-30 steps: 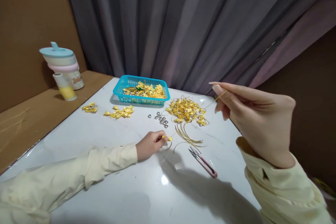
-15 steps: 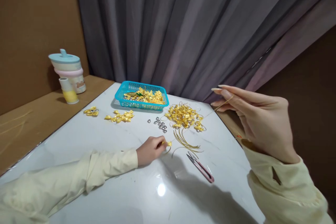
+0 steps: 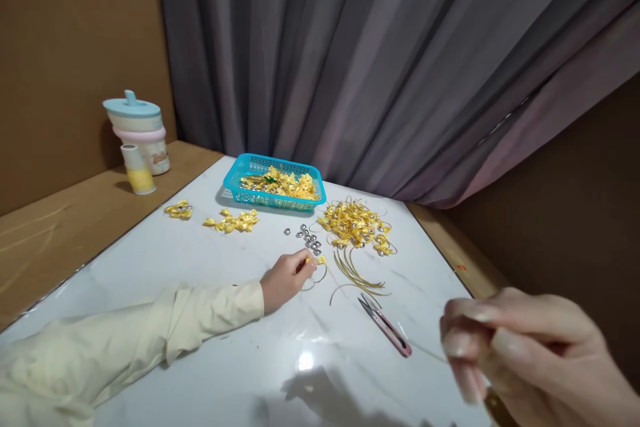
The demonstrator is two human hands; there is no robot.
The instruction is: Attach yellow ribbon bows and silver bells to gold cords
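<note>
On the white surface, mid-field: left hand, grip pinched on a small yellow bow, which lies just beside loose yellow cords and near pink snips. At lower right, raised off the surface: right hand, blurred, fingertips pressed together; anything between them cannot be made out. Behind: silver beads, bow heap, blue basket.

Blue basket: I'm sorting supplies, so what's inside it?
The blue basket holds a heap of yellow bows with one green bit on top; whatever lies beneath the heap is covered.
</note>
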